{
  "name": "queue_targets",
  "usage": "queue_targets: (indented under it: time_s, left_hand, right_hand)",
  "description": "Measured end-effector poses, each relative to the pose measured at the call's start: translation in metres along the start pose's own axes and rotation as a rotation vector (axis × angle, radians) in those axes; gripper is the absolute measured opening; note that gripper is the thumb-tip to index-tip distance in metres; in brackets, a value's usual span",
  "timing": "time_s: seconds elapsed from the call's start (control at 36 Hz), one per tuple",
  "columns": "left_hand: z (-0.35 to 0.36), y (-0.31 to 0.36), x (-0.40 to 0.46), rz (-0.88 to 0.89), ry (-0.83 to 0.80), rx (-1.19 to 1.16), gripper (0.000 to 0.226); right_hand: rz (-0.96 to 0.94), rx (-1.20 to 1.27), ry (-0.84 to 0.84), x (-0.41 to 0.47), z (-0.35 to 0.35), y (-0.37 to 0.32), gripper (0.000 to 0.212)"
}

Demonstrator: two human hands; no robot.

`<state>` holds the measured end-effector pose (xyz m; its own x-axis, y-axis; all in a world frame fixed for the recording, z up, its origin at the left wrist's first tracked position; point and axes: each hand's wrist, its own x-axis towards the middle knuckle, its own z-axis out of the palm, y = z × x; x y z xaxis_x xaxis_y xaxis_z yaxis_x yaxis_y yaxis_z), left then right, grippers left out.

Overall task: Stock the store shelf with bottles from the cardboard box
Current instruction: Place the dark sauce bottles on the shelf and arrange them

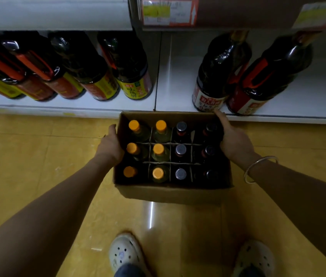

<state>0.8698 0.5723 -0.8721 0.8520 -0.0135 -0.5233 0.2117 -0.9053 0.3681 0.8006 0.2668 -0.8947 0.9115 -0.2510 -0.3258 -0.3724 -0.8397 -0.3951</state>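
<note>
An open cardboard box (170,193) sits on the yellow floor right in front of the lowest white shelf (178,84). Card dividers split it into cells. The two left columns hold orange-capped bottles (158,149); the two right columns hold dark bottles with grey and dark caps (181,149). My left hand (111,145) grips the box's left wall. My right hand (233,139) grips its right wall, fingers along the rim near the far corner.
Several large dark bottles with red handles (90,72) fill the left part of the shelf. Two more (220,72) stand at the right, with a bare white gap between the groups. An upper shelf edge carries price tags (168,13). My feet in white clogs (126,254) stand behind the box.
</note>
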Motion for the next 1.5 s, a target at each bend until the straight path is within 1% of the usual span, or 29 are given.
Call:
queue_targets:
  time_s: [0.08,0.17,0.25,0.33,0.44,0.58,0.72,0.83,1.0,1.11,1.25,1.31,1.36,1.44,1.5]
  left_hand:
    - [-0.001,0.012,-0.015,0.083,0.059,0.014,0.058]
    - [0.001,0.024,-0.036,0.127,0.041,0.095,0.063]
    - [0.006,0.036,-0.057,0.173,0.031,0.146,0.065]
    - [0.014,0.051,-0.079,0.186,0.029,0.145,0.059]
    - [0.028,0.072,-0.1,0.168,-0.005,0.085,0.06]
    - [0.047,0.094,-0.111,0.186,-0.069,0.018,0.053]
    - [0.062,0.105,-0.112,0.253,-0.068,0.012,0.058]
    - [0.065,0.106,-0.113,0.247,-0.057,0.002,0.056]
    - [0.082,0.103,-0.111,0.187,-0.007,0.002,0.05]
    - [0.1,0.107,-0.104,0.12,-0.009,0.035,0.053]
    - [0.12,0.122,-0.101,0.006,-0.013,0.081,0.047]
    - [0.128,0.135,-0.104,-0.003,-0.025,0.092,0.046]
    - [0.139,0.149,-0.105,-0.032,-0.054,0.046,0.046]
    - [0.155,0.167,-0.106,-0.118,-0.094,-0.027,0.05]
    - [0.164,0.175,-0.105,-0.18,-0.095,-0.043,0.052]
  right_hand:
    - [-0.076,-0.113,0.06,-0.009,-0.01,-0.007,0.074]
    - [-0.137,-0.227,0.058,-0.02,-0.019,-0.018,0.061]
    - [-0.19,-0.298,-0.06,-0.031,-0.026,-0.03,0.049]
    - [-0.229,-0.361,-0.182,-0.044,-0.034,-0.038,0.039]
    - [-0.238,-0.439,-0.313,-0.058,-0.042,-0.041,0.046]
    - [-0.252,-0.47,-0.374,-0.063,-0.044,-0.038,0.046]
    - [-0.262,-0.449,-0.377,-0.061,-0.037,-0.037,0.048]
    - [-0.325,-0.469,-0.351,-0.06,-0.035,-0.035,0.049]
    - [-0.366,-0.553,-0.336,-0.045,-0.04,-0.022,0.049]
    - [-0.439,-0.595,-0.374,-0.021,-0.038,-0.012,0.049]
    - [-0.525,-0.572,-0.447,-0.005,-0.027,0.002,0.048]
    - [-0.574,-0.56,-0.465,-0.001,-0.023,0.008,0.049]
    - [-0.643,-0.564,-0.469,0.002,-0.023,0.013,0.049]
    - [-0.771,-0.579,-0.456,0.006,-0.024,0.017,0.05]
    - [-0.807,-0.59,-0.46,0.008,-0.024,0.017,0.047]
